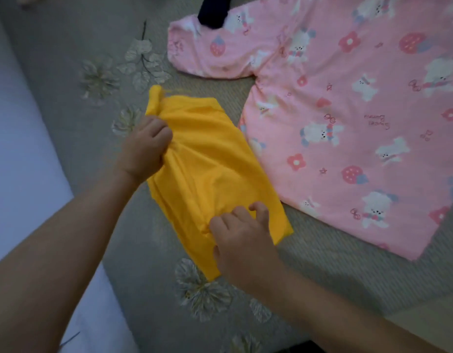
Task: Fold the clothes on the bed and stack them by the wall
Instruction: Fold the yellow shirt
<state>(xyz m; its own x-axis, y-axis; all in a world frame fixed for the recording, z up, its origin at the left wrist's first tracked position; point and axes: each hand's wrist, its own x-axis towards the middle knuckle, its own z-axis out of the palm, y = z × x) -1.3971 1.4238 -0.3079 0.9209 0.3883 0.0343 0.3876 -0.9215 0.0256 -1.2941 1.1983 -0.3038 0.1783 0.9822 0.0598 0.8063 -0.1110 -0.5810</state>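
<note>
A yellow garment (210, 159) lies bunched and partly folded on the grey bed (67, 59), running diagonally from upper left to lower right. My left hand (146, 146) grips a gathered bunch of the fabric near its upper left end. My right hand (243, 238) pinches the fabric at the lower end, fingers curled into the cloth. To the right, a pink top (360, 118) printed with white bears, flowers and strawberries lies spread flat, one sleeve pointing left.
A dark navy item (214, 11) rests on the pink sleeve at the top edge. The bedcover has a pale leaf pattern (141, 59). A white surface (13, 149) runs along the bed's left edge.
</note>
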